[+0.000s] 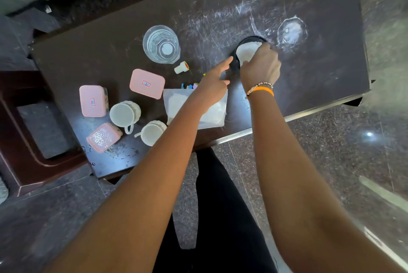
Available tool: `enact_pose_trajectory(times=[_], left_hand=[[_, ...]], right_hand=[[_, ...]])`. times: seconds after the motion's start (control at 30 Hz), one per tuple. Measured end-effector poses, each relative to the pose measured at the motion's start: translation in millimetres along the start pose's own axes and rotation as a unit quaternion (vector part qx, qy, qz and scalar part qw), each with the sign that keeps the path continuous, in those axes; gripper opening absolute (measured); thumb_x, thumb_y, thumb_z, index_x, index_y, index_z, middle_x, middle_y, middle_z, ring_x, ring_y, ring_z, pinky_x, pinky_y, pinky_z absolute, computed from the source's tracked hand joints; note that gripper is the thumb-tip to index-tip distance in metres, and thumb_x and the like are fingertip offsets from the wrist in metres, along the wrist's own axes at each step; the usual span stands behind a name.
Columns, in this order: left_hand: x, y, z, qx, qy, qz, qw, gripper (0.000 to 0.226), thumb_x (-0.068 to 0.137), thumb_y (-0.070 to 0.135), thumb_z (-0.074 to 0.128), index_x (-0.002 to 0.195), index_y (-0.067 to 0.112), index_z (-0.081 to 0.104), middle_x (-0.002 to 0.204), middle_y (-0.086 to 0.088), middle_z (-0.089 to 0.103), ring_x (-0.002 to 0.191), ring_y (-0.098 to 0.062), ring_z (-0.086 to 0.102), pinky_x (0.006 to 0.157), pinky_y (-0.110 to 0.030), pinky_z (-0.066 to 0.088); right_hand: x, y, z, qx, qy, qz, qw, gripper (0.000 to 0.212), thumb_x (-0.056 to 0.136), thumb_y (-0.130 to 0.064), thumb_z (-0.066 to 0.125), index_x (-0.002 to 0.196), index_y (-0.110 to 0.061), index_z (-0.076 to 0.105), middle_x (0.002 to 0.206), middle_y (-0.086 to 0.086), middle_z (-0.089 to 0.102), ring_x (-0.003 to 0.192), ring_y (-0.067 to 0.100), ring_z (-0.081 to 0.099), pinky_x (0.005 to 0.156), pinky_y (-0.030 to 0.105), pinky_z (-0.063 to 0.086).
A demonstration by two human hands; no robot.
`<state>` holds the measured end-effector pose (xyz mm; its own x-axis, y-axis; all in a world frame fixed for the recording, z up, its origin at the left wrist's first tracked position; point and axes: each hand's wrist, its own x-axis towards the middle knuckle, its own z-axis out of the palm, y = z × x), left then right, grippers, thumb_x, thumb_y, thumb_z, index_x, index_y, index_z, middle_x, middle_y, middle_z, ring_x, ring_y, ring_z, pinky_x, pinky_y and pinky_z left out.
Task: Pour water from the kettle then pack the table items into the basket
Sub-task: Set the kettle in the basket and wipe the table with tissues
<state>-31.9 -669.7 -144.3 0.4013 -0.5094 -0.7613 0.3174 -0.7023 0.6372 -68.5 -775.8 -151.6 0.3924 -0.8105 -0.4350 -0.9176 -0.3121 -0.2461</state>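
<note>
Low in the frame, two bare arms reach up over a dark, scratched table (pixel 309 74). Near the table's front edge, left of middle, sit two white cups (pixel 124 115) with handles; they look hard and breakable, so I would hold them by the handle. Beside them lie three pink boxes (pixel 147 83) with smooth lids, likely light. A soft white bag (pixel 176 100) lies under the left arm. The left hand (pixel 215 83) has its fingers spread wide and holds nothing. The right hand (pixel 260 66), with a beaded band at the wrist, grips the rim of a black round pot (pixel 247 52), maybe the kettle. Farther up stands a clear glass (pixel 161 44), slippery and fragile. I see no basket.
</note>
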Motion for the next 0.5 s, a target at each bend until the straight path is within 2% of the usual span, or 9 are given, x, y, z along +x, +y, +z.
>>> enact_pose_trajectory(times=[0.03,0.1,0.13,0.2,0.3,0.4,0.5], left_hand=[[1.3,0.4,1.2,0.012,0.002,0.002,1.0,0.064,0.09,-0.01,0.036,0.144,0.024,0.031,0.15,-0.003,0.035,0.135,-0.017,0.039,0.1,-0.021,0.037],[3.9,1.9,3.4,0.036,0.005,0.013,0.999,0.062,0.09,-0.008,0.039,0.143,0.025,0.034,0.148,-0.004,0.038,0.129,-0.014,0.041,0.077,0.003,0.034],[5.4,2.4,4.7,0.043,0.003,0.017,0.999,0.063,0.09,-0.009,0.038,0.142,0.026,0.035,0.148,-0.005,0.038,0.125,-0.015,0.043,0.069,0.003,0.033],[7.4,3.1,7.6,0.057,-0.008,0.019,0.998,0.065,0.089,-0.012,0.032,0.142,0.026,0.035,0.148,-0.006,0.037,0.126,-0.02,0.046,0.073,-0.005,0.034],[6.7,3.3,10.6,0.077,-0.007,0.016,0.997,0.067,0.087,-0.013,0.026,0.143,0.024,0.034,0.15,-0.003,0.036,0.128,-0.022,0.047,0.088,-0.023,0.04],[7.3,4.6,11.8,0.066,-0.002,0.014,0.998,0.066,0.087,-0.015,0.027,0.143,0.019,0.034,0.147,-0.003,0.041,0.126,-0.021,0.05,0.087,-0.022,0.04],[8.5,7.0,12.8,0.06,0.005,0.01,0.998,0.066,0.086,-0.016,0.027,0.143,0.015,0.035,0.146,-0.007,0.042,0.127,-0.024,0.048,0.096,-0.036,0.041]], right_hand=[[-1.1,0.6,1.1,0.003,0.011,0.008,1.0,0.038,0.085,-0.012,0.06,0.119,-0.002,0.045,0.121,0.018,0.059,0.112,0.039,0.057,0.083,0.042,0.049],[-4.4,2.7,5.0,-0.014,0.042,0.015,0.999,0.04,0.086,-0.012,0.058,0.121,-0.003,0.042,0.117,0.017,0.062,0.114,0.036,0.052,0.086,0.04,0.046],[-6.0,4.5,7.5,-0.024,0.058,0.015,0.998,0.041,0.086,-0.013,0.057,0.123,-0.003,0.041,0.113,0.016,0.065,0.114,0.035,0.049,0.087,0.038,0.043],[-7.2,7.9,11.1,-0.027,0.076,0.012,0.997,0.042,0.086,-0.011,0.053,0.126,-0.004,0.04,0.106,0.016,0.068,0.116,0.034,0.044,0.088,0.037,0.039],[-2.0,12.4,15.1,-0.013,0.048,-0.041,0.998,0.044,0.082,-0.004,0.046,0.126,-0.01,0.045,0.105,0.014,0.07,0.118,0.033,0.04,0.089,0.037,0.034],[3.5,20.4,14.9,0.007,0.023,-0.093,0.995,0.049,0.08,0.003,0.042,0.122,-0.02,0.053,0.104,0.006,0.07,0.113,0.029,0.041,0.085,0.034,0.031],[2.3,26.5,13.1,-0.041,0.096,-0.079,0.991,0.022,0.09,-0.015,0.05,0.111,-0.016,0.056,0.1,0.009,0.071,0.108,0.03,0.046,0.083,0.037,0.031]])
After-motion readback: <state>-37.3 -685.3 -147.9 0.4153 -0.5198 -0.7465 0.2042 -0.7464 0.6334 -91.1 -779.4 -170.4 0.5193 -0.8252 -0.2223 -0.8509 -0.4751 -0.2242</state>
